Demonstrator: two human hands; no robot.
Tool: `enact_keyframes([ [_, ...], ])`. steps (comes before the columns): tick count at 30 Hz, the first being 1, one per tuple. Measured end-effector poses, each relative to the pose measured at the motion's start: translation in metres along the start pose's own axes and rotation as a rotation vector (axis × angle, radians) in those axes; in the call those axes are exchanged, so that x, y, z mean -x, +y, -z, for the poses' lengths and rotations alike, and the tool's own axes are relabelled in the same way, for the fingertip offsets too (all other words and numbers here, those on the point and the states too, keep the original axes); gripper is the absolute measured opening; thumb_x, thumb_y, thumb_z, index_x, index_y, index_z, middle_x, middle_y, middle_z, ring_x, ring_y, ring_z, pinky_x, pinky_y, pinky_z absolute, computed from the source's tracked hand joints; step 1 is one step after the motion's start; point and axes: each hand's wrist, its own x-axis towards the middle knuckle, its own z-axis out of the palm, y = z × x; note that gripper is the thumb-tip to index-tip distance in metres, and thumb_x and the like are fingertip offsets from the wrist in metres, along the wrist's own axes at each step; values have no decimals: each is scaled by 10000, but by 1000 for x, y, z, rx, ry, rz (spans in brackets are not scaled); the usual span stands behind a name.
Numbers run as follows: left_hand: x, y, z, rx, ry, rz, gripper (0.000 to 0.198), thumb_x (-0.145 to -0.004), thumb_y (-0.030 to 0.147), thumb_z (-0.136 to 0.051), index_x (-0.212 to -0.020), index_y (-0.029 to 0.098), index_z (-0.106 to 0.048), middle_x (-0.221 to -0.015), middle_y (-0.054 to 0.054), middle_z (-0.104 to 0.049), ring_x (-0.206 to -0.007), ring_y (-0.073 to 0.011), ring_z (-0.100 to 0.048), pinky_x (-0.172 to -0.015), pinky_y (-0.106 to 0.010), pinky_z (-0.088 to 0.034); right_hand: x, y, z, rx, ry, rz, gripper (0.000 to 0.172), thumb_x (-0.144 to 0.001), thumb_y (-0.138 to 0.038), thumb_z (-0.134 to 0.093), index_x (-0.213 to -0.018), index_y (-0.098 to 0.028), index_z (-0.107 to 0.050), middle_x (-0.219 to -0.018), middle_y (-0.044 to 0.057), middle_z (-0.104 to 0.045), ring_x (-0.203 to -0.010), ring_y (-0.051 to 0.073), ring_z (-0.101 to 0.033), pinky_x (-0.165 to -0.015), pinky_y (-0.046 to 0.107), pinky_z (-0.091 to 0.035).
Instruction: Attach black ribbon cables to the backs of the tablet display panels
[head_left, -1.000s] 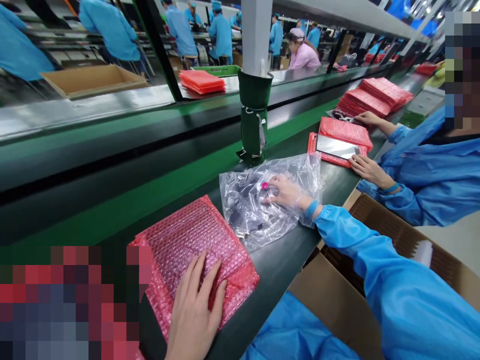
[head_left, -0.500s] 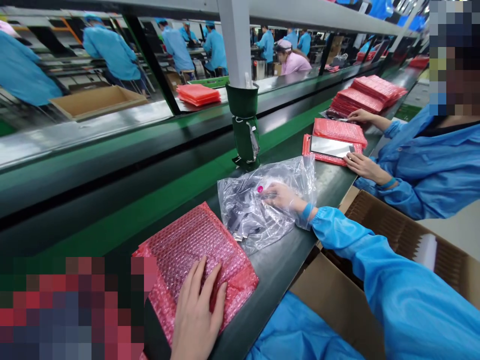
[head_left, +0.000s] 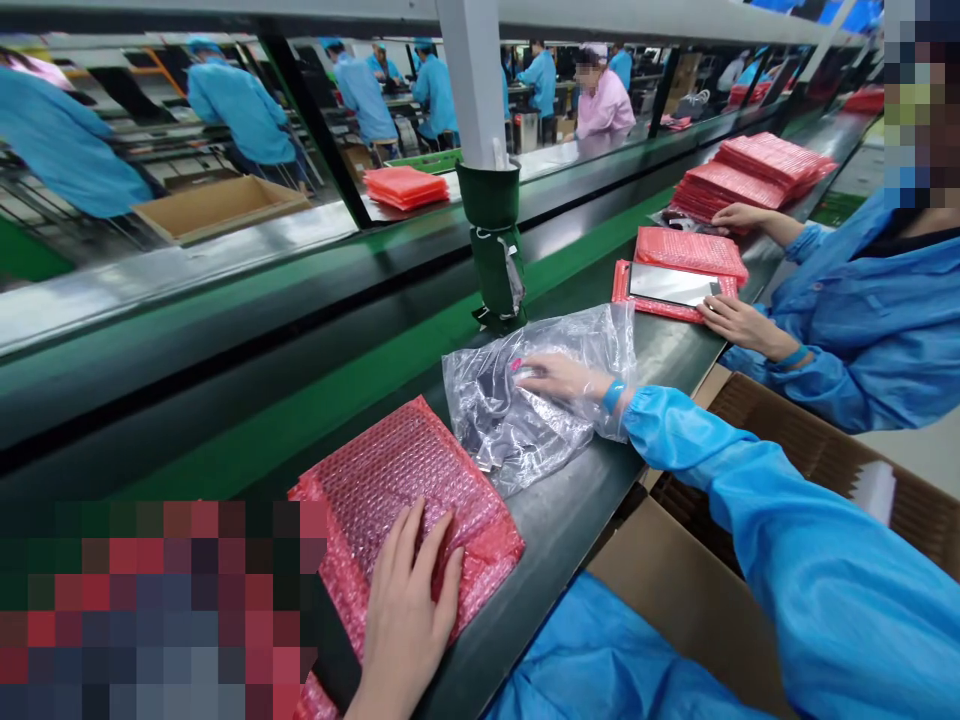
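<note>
My left hand (head_left: 412, 590) lies with fingers spread on a red bubble-wrap bag (head_left: 409, 465) on the dark belt. To the right of it is a clear plastic bag (head_left: 536, 430) with grey items inside that I cannot make out. My right hand (head_left: 559, 378) reaches into this clear bag, its fingers bent near a small pink spot (head_left: 516, 366). The plastic covers the fingertips, so what they hold, if anything, is hidden. A blue band circles my right wrist.
A green-wrapped post (head_left: 496, 250) stands behind the clear bag. At the right a person's hands touch a flat panel (head_left: 671, 285) on red wrap and a spot by stacked red bags (head_left: 772, 165). Cardboard boxes (head_left: 686, 590) sit below the belt's edge.
The view has shifted slightly, and my right hand has moved a little within the clear bag. The pink spot looks narrower. My left hand still rests on the red bag.
</note>
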Motion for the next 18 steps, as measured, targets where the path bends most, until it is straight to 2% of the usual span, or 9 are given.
enact_keyframes([
  [4,2,1,1,21,-20,30,373,-1055,339,-475,-1399,222,-561,-1553,-166,-527,-1410,-357,-539,-1076,-557,-561,-14,-17,2,-23,-72,12,344,-1028,-375,-682,-1325,-209,-736,-1052,59,-787,-988,254,-730,-960,337,-512],
  [6,4,2,1,29,-31,45,385,-1052,343,-481,-1410,230,-563,-1564,-161,-521,-1422,-351,-532,-1094,-552,-551,-15,-24,3,-40,-101,20,362,-982,-323,-746,-1324,-207,-735,-874,4,-771,-842,219,-723,-869,292,-513],
  [8,5,4,1,38,-44,54,399,-1050,345,-486,-1423,231,-566,-1575,-163,-513,-1436,-349,-522,-1111,-553,-541,-14,-29,4,-69,-135,27,367,-934,-274,-794,-1285,-180,-749,-658,-67,-677,-639,166,-647,-735,243,-489],
  [10,5,5,1,46,-55,60,411,-1050,344,-487,-1436,227,-564,-1579,-165,-510,-1451,-349,-509,-1125,-557,-533,-13,-31,4,-105,-156,30,303,-901,-251,-817,-1186,-157,-779,-551,-112,-581,-526,124,-546,-631,208,-439],
  [13,6,7,1,53,-61,67,408,-1052,335,-487,-1434,217,-568,-1582,-167,-508,-1459,-351,-499,-1132,-565,-524,-13,-32,0,-152,-137,21,210,-826,-233,-874,-1008,-156,-803,-521,-127,-541,-504,98,-491,-571,187,-380],
  [18,5,8,1,48,-70,75,385,-1051,324,-503,-1408,203,-584,-1577,-172,-511,-1454,-353,-501,-1126,-557,-524,-14,-36,-7,-237,-40,-33,187,-728,-142,-918,-866,-168,-793,-587,-102,-606,-569,85,-525,-583,173,-366],
])
